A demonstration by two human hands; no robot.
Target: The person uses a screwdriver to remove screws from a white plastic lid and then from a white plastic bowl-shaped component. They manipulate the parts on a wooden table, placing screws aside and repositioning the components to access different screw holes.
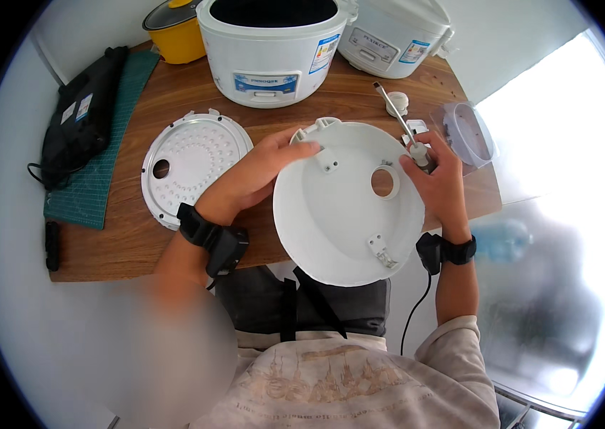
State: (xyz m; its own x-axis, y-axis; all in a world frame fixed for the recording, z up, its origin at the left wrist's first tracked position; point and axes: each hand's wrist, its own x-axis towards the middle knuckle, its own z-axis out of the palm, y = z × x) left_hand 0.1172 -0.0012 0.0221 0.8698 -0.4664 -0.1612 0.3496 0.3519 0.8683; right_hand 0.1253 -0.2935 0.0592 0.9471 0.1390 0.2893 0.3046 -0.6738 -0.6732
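Note:
A white rice cooker lid shell (335, 214) is held inside-up above my lap, at the table's front edge. It has a round hole and small brackets with metal pieces. My left hand (263, 168) grips its upper left rim, thumb over the edge beside one bracket. My right hand (442, 182) is closed round a screwdriver (418, 154) at the shell's right rim. The metal shaft points away from me, up and left. A dimpled metal inner lid (192, 157) with one round hole lies on the table, left of my left hand.
Two white rice cookers (267, 61) and a yellow pot (181, 43) stand at the back. A white round cap (400, 106) and a clear plastic tub (470, 143) sit at the right. Left, a black case (84, 114) rests on a green cutting mat (77, 207).

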